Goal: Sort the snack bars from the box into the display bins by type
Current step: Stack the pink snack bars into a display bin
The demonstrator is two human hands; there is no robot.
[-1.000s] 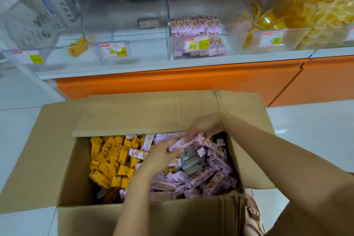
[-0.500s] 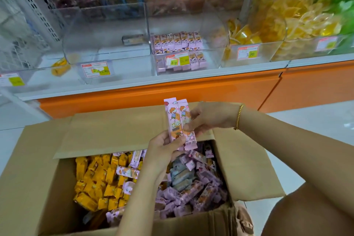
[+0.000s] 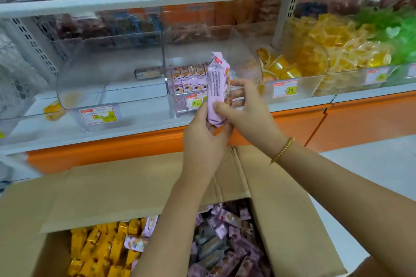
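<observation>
A yellow-wrapped snack bar lies on the white shelf at far left, just beside a clear display bin. That bin holds a single dark bar near its back wall and carries a red and yellow price label on its front.

The next clear bin to the right holds neat rows of pink snack bars. In front of this bin, above the shelf edge, both hands hold a few pink bars pressed together and standing upright, printed back toward the camera. How many there are cannot be told. The left hand has its grip curled round the lower end of the bars. The right hand, with a gold bracelet at the wrist, pinches the middle of the bars between thumb and bent fingers.

Farther right, a bin is heaped with yellow jelly cups, and green packets fill the far corner.

Below the hands, an open cardboard box stands in front of the orange shelf base. Yellow bars crowd its left side, and loose pink and purple bars fill its right side.
</observation>
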